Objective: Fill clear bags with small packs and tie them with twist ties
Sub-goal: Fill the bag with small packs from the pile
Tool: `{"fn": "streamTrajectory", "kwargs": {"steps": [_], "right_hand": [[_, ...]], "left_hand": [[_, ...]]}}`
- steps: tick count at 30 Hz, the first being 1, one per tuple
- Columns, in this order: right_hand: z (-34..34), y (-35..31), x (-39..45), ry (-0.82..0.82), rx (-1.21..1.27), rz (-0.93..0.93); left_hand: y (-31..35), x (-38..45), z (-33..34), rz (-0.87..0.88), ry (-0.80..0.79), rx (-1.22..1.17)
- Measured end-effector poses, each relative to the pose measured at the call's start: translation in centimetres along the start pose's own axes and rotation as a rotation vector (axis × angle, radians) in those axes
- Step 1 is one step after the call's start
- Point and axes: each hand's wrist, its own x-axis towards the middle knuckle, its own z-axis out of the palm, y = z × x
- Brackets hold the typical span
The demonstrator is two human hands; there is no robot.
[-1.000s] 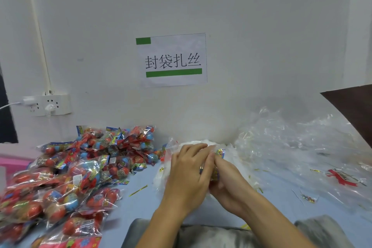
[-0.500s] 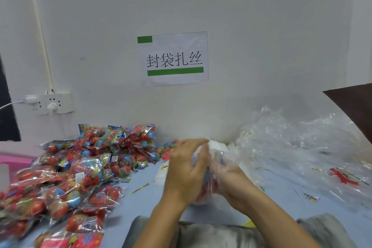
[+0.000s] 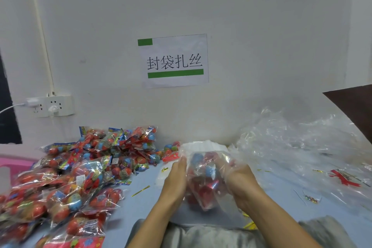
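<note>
Head view showed my left hand [image 3: 174, 182] and right hand [image 3: 237, 183] had parted, now cupping the crinkly clear plastic bag [image 3: 205, 179] of red and blue packs between them above the table, filled, tying judged next

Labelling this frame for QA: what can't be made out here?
Head view only:
- Right hand: fingers lie behind the clear bag, film and glare blur them, grip unclear.
- Packs in that bag: count unreadable, motion blur.
- Left hand: fingertips hidden behind the bag.
- Filled bags: pile cut off by left and bottom edges.
</note>
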Motion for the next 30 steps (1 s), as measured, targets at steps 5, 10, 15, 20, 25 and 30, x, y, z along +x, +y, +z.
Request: {"fn": "streamTrajectory", "kwargs": {"steps": [5, 10, 15, 20, 25, 30], "right_hand": [[-0.3, -0.2, -0.2, -0.014, -0.254, -0.063], [-1.2, -0.8, -0.3, -0.191, -0.215, -0.047], [-0.5, -0.8, -0.9, -0.133, -0.187, -0.047], [-0.1, -1.0, -1.1, -0.065, -0.061, -0.01], [-0.3, -0.4, -0.2, 0.091, -0.006, -0.013], [-0.4, -0.3, 0.1, -0.018, -0.056, 0.002]], "left_hand": [[0.2, -0.3, 0.3, 0.102, -0.003, 0.052], [0.3, -0.5, 0.3, 0.191, 0.097, 0.061], [0.3, -0.7, 0.6, 0.261, 0.032, 0.132], [0.6, -1.0, 0.9, 0.377, -0.046, 0.2], [0.9, -0.9, 0.9, 0.318, 0.122, 0.058], [0.8, -0.1, 0.0, 0.134, 0.179, 0.005]]}}
